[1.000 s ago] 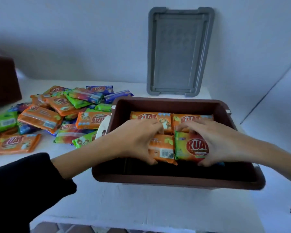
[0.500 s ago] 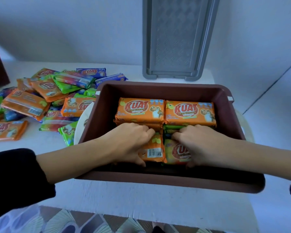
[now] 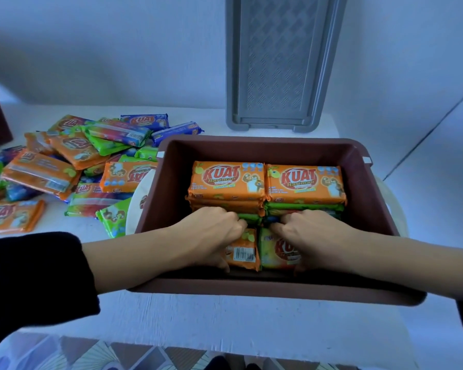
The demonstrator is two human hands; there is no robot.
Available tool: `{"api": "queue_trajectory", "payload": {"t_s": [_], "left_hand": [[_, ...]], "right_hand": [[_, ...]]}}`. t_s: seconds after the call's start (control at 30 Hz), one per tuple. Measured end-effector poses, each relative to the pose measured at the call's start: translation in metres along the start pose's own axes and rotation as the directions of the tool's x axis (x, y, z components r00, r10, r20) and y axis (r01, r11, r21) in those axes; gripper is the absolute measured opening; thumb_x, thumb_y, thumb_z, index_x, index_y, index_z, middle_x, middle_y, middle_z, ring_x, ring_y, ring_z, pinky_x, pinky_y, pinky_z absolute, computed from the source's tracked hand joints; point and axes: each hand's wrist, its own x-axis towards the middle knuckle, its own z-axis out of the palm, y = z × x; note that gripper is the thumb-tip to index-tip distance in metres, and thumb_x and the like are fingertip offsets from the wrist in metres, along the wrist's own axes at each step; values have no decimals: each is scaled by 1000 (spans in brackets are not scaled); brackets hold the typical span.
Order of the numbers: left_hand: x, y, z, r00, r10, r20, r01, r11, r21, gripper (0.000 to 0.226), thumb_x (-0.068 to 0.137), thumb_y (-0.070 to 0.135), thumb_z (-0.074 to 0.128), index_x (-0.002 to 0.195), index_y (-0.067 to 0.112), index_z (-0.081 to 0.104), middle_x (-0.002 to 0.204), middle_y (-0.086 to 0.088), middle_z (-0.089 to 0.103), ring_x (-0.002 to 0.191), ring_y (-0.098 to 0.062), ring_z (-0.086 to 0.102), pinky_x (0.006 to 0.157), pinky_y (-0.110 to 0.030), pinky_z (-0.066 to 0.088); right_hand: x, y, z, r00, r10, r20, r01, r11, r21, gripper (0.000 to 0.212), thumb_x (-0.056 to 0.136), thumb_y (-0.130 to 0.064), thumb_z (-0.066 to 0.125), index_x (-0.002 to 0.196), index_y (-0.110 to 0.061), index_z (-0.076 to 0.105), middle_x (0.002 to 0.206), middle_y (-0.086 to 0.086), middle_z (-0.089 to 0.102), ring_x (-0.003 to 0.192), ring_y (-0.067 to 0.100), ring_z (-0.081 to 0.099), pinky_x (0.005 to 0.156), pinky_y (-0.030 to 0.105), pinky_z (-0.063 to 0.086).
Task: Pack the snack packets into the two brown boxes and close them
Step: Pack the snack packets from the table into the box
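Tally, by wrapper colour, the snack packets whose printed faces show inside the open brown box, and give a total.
Orange packets: 3 (two at the rear, one gripped by the left hand)
Yellow-green packet: 1 (gripped by the right hand)
Total: 4

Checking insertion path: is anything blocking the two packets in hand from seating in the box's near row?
Nothing visible does. The left hand grips the orange packet and the right hand the yellow-green packet, both already inside the brown box, between the stacked packets and the near wall. What lies under them is hidden.
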Motion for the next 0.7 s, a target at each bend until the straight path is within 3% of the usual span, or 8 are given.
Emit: {"api": "queue_trajectory", "payload": {"t_s": [0.23, 0.37, 0.47, 0.53, 0.6, 0.7], "left_hand": [[0, -1, 1, 1000, 6, -25, -6, 1000, -9, 64, 77, 52, 65, 121, 10, 45, 122, -8, 54, 109, -27, 55, 86, -38, 47], [-5, -3, -6, 982, 19, -189, -31, 998, -62, 61, 81, 59, 55, 123, 14, 51, 119, -4, 56, 106, -24, 57, 84, -35, 46], [-19, -9, -20, 900, 9, -435, -124, 964, -236, 42, 87, 47, 55, 113, 15, 60, 108, -2, 63, 97, -21, 60, 76, -33, 48], [-35, -23, -32, 838, -57, -543, -173, 915, -364, 30, 85, 38, 57, 98, 14, 67, 92, 0, 68, 83, -16, 64, 68, -27, 50], [-53, -43, -40, 785, -177, -594, -150, 876, -459, 26, 83, 35, 57, 94, 14, 69, 84, 3, 68, 76, -10, 64, 67, -24, 50], [-82, -80, -44, 718, -340, -607, -29, 857, -514, 29, 80, 38, 57, 96, 16, 69, 86, 4, 70, 78, -8, 65, 72, -28, 52]], "right_hand": [[2, 0, -2, 1000, 2, -26, -2, 1000, 6, 56, 78, -43, 66, 121, -12, 48, 117, 7, 55, 103, 25, 57, 73, 30, 43], [-3, 7, -8, 987, 40, -157, -21, 993, 120, 46, 76, -49, 64, 111, -20, 57, 108, 1, 64, 97, 21, 59, 73, 31, 47], [-10, 12, -28, 958, 65, -280, -5, 978, 210, 44, 75, -50, 64, 114, -29, 61, 104, -3, 68, 95, 16, 61, 80, 32, 50], [-13, 13, -51, 938, 114, -327, 6, 939, 344, 46, 72, -48, 70, 113, -31, 63, 97, -7, 69, 87, 10, 63, 79, 25, 50], [-10, 11, -74, 910, 135, -391, 70, 882, 466, 42, 68, -41, 75, 108, -28, 67, 87, -12, 68, 74, 2, 63, 71, 12, 46], [5, 3, -105, 869, 98, -485, 167, 864, 475, 44, 69, -34, 76, 111, -28, 66, 90, -10, 69, 78, 2, 64, 72, 10, 45]]}}
